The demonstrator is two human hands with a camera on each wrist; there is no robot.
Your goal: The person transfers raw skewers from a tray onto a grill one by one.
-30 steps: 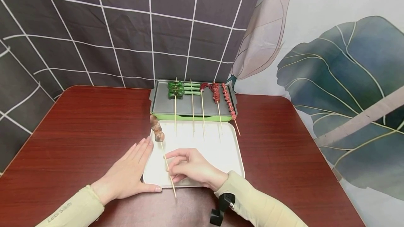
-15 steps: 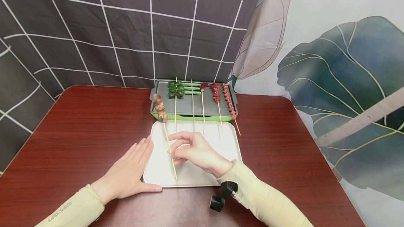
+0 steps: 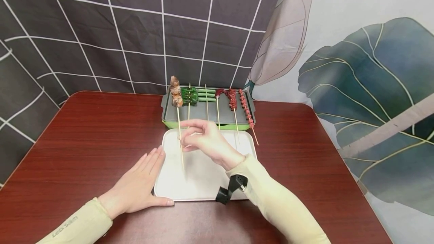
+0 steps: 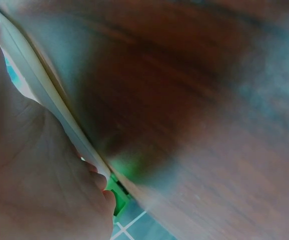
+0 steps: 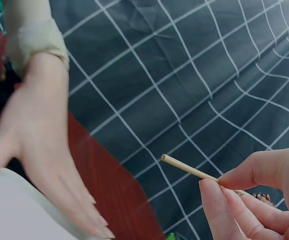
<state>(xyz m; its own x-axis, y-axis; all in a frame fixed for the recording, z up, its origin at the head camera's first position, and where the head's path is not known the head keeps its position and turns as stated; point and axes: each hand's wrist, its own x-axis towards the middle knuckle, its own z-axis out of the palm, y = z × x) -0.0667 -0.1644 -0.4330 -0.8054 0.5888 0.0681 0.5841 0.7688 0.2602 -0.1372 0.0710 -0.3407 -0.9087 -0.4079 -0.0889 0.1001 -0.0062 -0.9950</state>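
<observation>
Above the white tray (image 3: 203, 183), the right hand (image 3: 203, 140) pinches a meat skewer (image 3: 178, 116), not yet laid beside five skewers on the grill (image 3: 207, 112); left hand (image 3: 139, 187) flat, steadying the tray

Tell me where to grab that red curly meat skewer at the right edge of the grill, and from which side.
Take the red curly meat skewer by its bare stick end, which juts past the grill's front edge over the table. Come from the near right side, pinching low on the stick: the meat covers the far part, and neighbouring skewers crowd its left.
</observation>
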